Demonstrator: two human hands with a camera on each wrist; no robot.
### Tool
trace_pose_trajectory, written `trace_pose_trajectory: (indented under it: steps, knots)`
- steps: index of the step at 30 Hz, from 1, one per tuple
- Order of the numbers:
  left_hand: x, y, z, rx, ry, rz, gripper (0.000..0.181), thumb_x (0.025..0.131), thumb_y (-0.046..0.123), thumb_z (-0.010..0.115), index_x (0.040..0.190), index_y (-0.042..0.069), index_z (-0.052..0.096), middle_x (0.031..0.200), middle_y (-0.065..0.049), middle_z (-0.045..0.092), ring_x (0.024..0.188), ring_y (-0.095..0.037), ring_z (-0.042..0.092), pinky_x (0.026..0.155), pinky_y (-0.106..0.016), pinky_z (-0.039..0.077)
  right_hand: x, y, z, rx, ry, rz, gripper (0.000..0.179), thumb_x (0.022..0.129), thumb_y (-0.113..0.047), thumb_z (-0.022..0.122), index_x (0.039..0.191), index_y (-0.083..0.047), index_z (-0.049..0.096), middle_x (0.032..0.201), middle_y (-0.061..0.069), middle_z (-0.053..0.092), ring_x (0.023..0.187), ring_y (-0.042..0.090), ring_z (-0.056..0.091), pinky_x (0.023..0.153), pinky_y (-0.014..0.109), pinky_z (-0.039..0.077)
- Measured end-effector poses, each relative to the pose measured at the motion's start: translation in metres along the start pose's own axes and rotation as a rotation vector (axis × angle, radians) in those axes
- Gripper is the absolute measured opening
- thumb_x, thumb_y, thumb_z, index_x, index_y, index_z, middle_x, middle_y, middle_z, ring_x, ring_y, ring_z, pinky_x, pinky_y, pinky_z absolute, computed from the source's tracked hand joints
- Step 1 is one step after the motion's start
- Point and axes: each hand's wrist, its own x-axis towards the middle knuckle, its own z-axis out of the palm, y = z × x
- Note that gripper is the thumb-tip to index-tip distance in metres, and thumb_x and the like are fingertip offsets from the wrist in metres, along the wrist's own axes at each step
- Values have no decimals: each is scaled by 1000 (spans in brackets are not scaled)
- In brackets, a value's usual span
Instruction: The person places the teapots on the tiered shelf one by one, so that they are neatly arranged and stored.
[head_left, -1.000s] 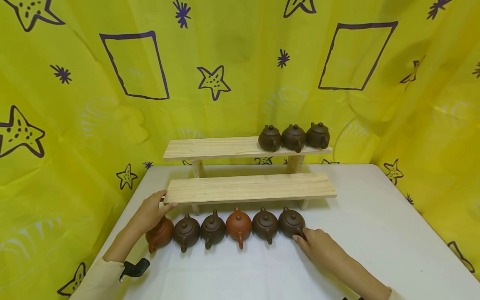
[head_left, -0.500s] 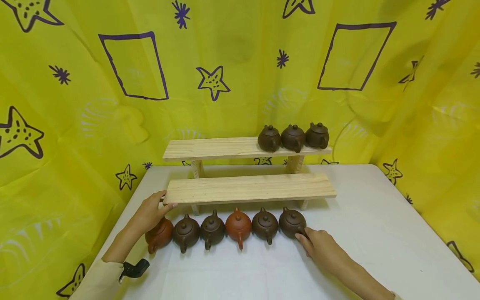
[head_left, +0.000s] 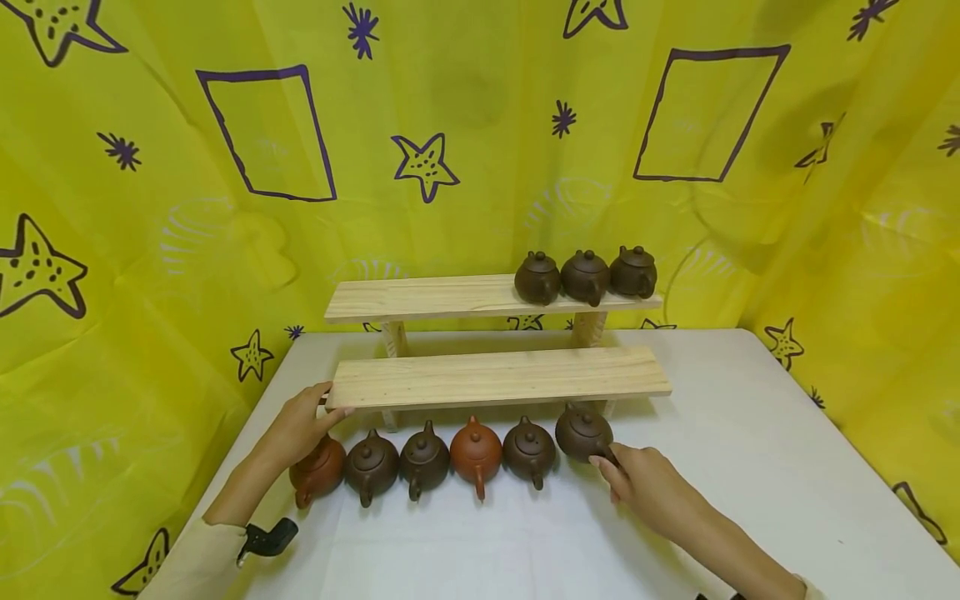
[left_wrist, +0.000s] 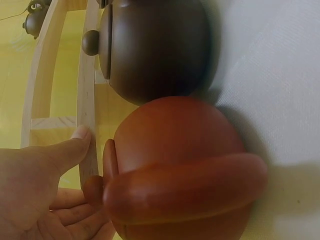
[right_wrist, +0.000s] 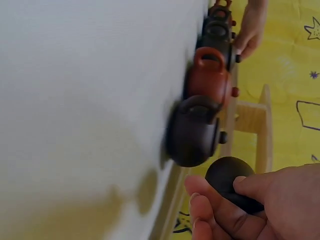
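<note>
My right hand [head_left: 651,490] pinches the handle of a dark brown teapot [head_left: 583,433] at the right end of a row. In the right wrist view that teapot [right_wrist: 227,175] hangs a little above the white table. My left hand [head_left: 300,423] holds the left end of the lower wooden shelf [head_left: 498,379]; the left wrist view shows the thumb [left_wrist: 80,134] on the shelf's edge. Below that hand sits a reddish-brown teapot [head_left: 318,472], partly hidden by it in the head view.
Between the hands stand three dark teapots [head_left: 528,450] and an orange-red one [head_left: 476,452], handles toward me. Three dark teapots [head_left: 585,277] occupy the right part of the upper shelf [head_left: 427,296]. Behind is a yellow curtain [head_left: 495,200]; a white table [head_left: 750,433] lies underneath.
The teapot in my right hand has risen off the table and moved slightly toward the lower shelf. My left hand has stayed on the shelf end.
</note>
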Motion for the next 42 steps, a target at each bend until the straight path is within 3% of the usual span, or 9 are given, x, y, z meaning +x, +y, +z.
trace_pose_trajectory:
  steps: [8, 21, 31, 36, 42]
  knots:
    - [-1, 1, 0, -10, 3, 4, 66, 104, 29, 70, 145, -18, 46, 143, -41, 54, 135, -59, 50, 108, -70, 45, 21, -26, -20, -30, 55, 6, 36, 112, -28, 55, 79, -13, 60, 65, -8, 64, 51, 6, 44, 49, 24, 41]
    - [1, -2, 0, -14, -7, -11, 65, 104, 30, 70, 145, -16, 47, 142, -40, 55, 134, -58, 51, 108, -69, 45, 89, -67, -34, -86, 163, -96, 40, 111, -25, 56, 73, -11, 55, 59, -4, 61, 53, 12, 51, 54, 30, 45]
    - [3, -4, 2, -12, -4, -24, 66, 104, 29, 69, 147, -15, 46, 145, -39, 53, 136, -57, 50, 110, -69, 44, 143, -97, -41, -93, 134, -74, 40, 113, -32, 50, 86, -6, 62, 70, 6, 72, 61, 21, 63, 61, 36, 52]
    - [3, -4, 2, -6, -3, -22, 66, 104, 29, 70, 146, -15, 46, 145, -40, 53, 136, -57, 50, 110, -69, 44, 166, -102, -37, -82, 163, -64, 42, 114, -33, 49, 84, -5, 61, 69, 7, 70, 64, 24, 64, 65, 40, 54]
    - [3, -3, 3, -18, 2, -20, 64, 104, 27, 70, 146, -15, 47, 144, -39, 54, 136, -57, 50, 111, -68, 44, 188, -105, -32, -109, 225, -62, 43, 113, -31, 50, 81, -4, 59, 68, 8, 58, 59, 23, 58, 57, 34, 46]
